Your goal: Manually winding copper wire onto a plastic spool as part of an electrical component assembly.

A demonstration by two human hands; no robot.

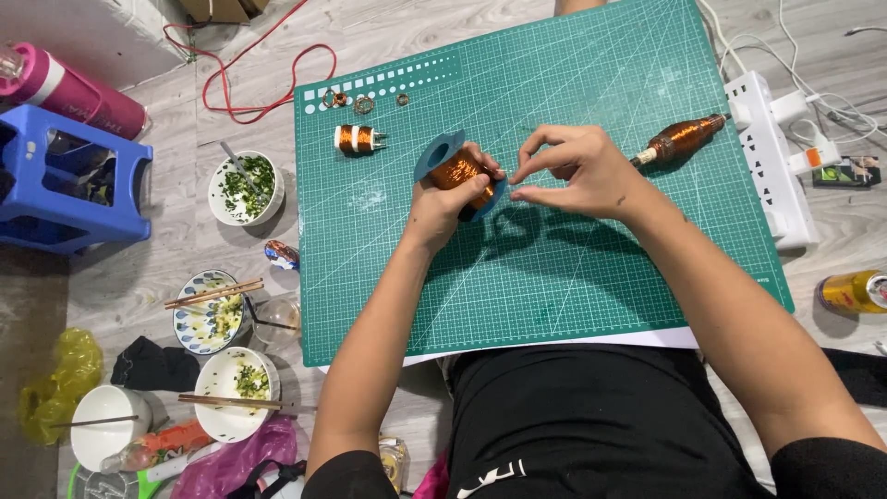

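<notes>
My left hand [442,203] grips a blue-flanged spool of copper wire [456,170] above a green cutting mat [573,277]. My right hand [577,171] is beside it, its thumb and forefinger pinched together close to the spool's edge; any wire end between the fingers is too fine to see. A small wound copper coil [358,139] lies on the mat to the left. A long tapered bobbin of copper wire [679,139] lies to the right, just beyond my right hand. Small metal rings [362,102] rest near the mat's top left corner.
On the floor to the left are bowls with chopsticks [212,310], a bowl of greens [245,188], a blue plastic stool [69,180] and a pink bottle [69,91]. A white power strip [771,157] with plugs lies to the right, with a yellow can [852,291] below it.
</notes>
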